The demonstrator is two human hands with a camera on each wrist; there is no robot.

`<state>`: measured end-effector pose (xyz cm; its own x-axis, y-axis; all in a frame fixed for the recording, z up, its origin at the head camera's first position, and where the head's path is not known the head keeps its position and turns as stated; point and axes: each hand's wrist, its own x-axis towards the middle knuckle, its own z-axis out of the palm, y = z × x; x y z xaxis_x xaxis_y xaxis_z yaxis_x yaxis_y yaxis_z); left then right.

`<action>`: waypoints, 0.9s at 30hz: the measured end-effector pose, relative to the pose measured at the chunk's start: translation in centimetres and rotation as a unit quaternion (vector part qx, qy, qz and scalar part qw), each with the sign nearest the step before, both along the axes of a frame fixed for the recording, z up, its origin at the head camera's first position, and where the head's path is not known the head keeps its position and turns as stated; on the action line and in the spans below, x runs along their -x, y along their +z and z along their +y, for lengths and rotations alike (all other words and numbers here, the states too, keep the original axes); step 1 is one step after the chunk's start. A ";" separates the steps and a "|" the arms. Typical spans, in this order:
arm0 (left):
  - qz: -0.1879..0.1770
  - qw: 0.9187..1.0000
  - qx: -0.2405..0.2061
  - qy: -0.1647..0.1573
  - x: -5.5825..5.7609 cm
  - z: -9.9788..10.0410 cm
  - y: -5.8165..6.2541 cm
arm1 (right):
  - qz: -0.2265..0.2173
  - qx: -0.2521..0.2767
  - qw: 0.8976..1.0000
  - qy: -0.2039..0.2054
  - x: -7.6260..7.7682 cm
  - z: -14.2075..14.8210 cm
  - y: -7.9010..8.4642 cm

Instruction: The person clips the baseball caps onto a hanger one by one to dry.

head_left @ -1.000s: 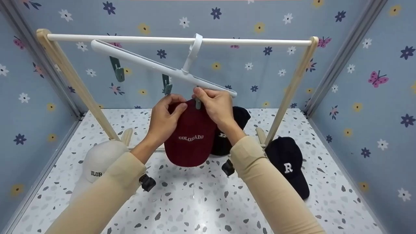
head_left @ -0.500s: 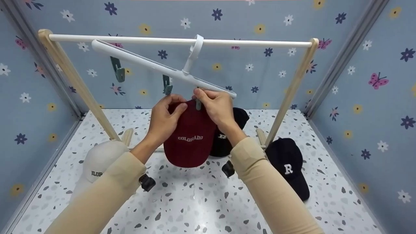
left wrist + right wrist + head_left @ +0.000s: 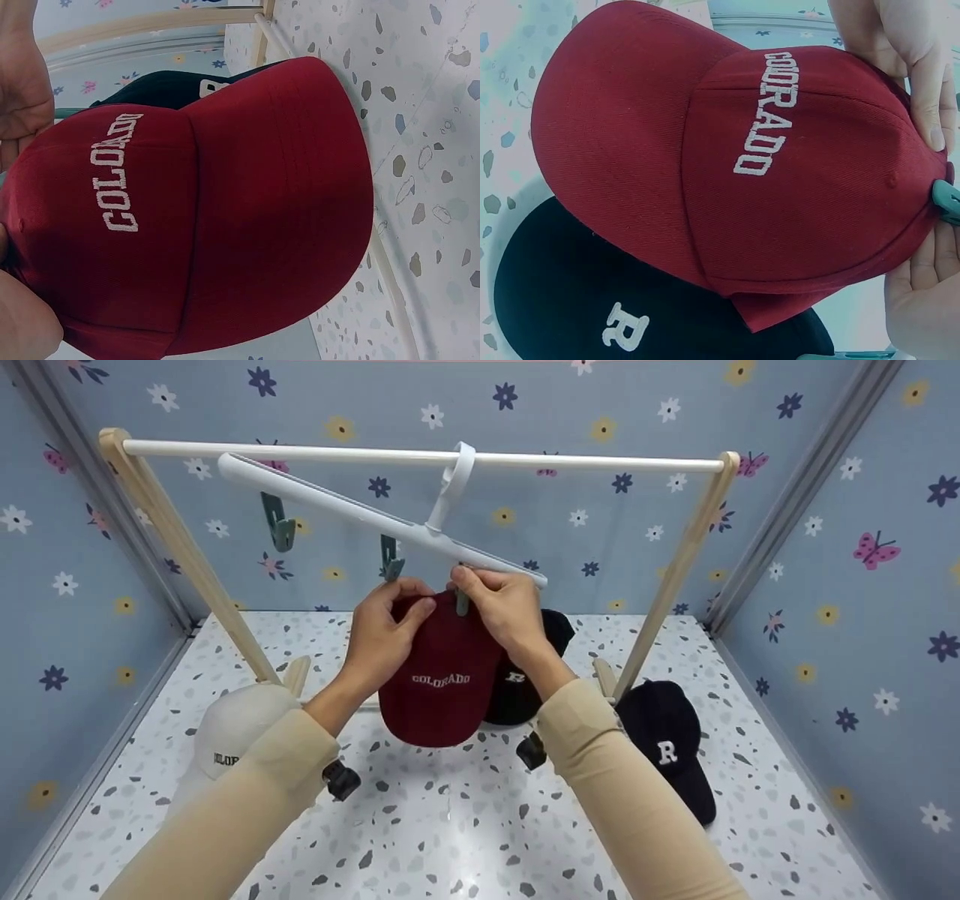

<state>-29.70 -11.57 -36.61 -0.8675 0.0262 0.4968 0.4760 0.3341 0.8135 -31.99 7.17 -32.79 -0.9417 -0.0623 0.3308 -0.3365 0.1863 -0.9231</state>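
A dark red baseball cap (image 3: 442,652) lettered COLORADO hangs brim down at mid-view. My left hand (image 3: 384,624) pinches the left side of its crown top between thumb and fingers. At the crown's right side, my right hand (image 3: 504,607) pinches the upper end of a green clothes clip (image 3: 462,602) whose lower end lies over the cap's fabric. In the right wrist view this clip (image 3: 946,201) sits right at the cap's edge. The clip is beneath the low right arm of a tilted white hanger (image 3: 337,506). Behind the red cap is a black cap (image 3: 514,705) with a white R, partly hidden.
The hanger hooks over the white rail (image 3: 600,461) of a wooden-sided rack. Two more green clips, a left clip (image 3: 279,526) and a middle clip (image 3: 391,559), hang from it. A white cap (image 3: 236,720) lies left on the speckled floor (image 3: 420,825), a dark R cap (image 3: 664,720) right.
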 end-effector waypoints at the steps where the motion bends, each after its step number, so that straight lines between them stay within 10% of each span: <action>1: 0.000 1.000 0.000 0.001 0.0 0.0 0.0 | 0.000 0.001 1.000 0.001 0.0 0.0 0.0; 27: 0.006 1.000 0.005 0.010 -0.1 0.1 0.0 | 0.000 0.012 0.999 0.031 -0.3 0.3 -0.2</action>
